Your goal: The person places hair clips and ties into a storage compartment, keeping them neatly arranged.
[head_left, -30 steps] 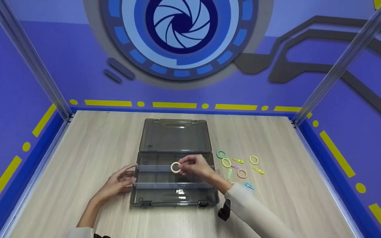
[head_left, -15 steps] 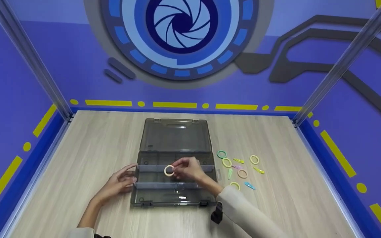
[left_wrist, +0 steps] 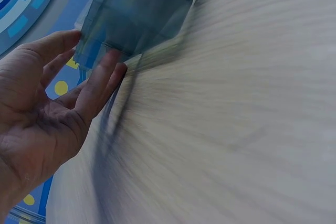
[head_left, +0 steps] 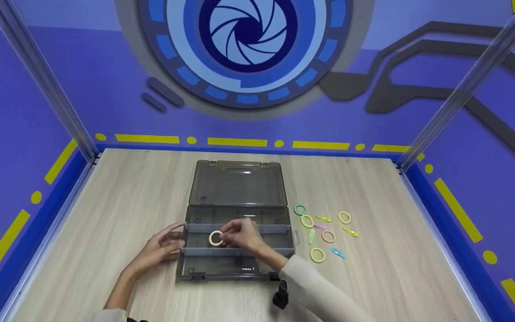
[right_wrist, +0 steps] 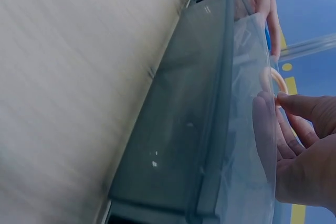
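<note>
A smoky see-through storage box lies with its lid folded back, and clear dividers split it into rows. My right hand pinches a pale peach hair tie between thumb and fingers, over the left part of the middle row. In the right wrist view, the hair tie shows beyond the box's clear wall. My left hand touches the box's left side with fingers fairly straight. The left wrist view shows its fingertips against the side wall.
Right of the box lie loose hair ties, among them a green one and a yellow one. Several snap hair clips lie among them, including a blue clip and a yellow clip. Blue printed walls enclose the table.
My right hand has moved left and a little toward me with the peach hair tie. A yellow hair tie formerly behind the sleeve is now uncovered. The left hand stays put.
</note>
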Tool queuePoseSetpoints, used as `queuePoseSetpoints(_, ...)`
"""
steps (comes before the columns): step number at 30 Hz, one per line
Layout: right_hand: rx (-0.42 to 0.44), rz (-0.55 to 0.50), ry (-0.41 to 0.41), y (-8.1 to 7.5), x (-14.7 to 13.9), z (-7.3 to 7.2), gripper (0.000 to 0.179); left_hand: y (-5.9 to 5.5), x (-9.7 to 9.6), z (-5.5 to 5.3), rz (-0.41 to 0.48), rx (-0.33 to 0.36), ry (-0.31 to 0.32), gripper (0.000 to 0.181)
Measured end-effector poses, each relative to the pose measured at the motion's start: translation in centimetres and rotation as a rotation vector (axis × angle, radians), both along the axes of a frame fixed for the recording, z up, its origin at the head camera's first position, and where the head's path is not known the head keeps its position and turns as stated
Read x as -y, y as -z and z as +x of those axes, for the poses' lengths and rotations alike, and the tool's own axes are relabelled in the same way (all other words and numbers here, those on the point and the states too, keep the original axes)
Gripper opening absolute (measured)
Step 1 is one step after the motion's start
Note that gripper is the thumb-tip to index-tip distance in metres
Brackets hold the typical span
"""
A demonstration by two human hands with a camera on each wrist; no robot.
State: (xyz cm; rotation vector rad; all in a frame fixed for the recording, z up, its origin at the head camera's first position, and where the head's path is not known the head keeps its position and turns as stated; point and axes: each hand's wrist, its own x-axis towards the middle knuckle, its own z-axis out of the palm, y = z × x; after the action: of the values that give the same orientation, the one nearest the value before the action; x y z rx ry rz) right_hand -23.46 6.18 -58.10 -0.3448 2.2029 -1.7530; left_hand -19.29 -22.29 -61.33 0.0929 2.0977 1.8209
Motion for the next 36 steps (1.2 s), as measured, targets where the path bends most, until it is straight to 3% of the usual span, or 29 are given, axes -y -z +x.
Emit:
queuePoseSetpoints(20,-0.293,0.216,0.034,1.0,5.1,0.7,0.004,0.1,-0.1,0.2,0.022,0.011,-0.007,0.066)
queuePoseSetpoints(28,-0.263,0.215,0.043,1.1,5.9,0.3,0.005,0.1,-0.2,0.0,0.022,0.012,0.004,0.066)
queuePoseSetpoints(36,-0.273,0.322,0.023,1.3,6.5,0.1,0.007,-0.2,-0.1,-0.1,0.023,0.031,0.002,0.067)
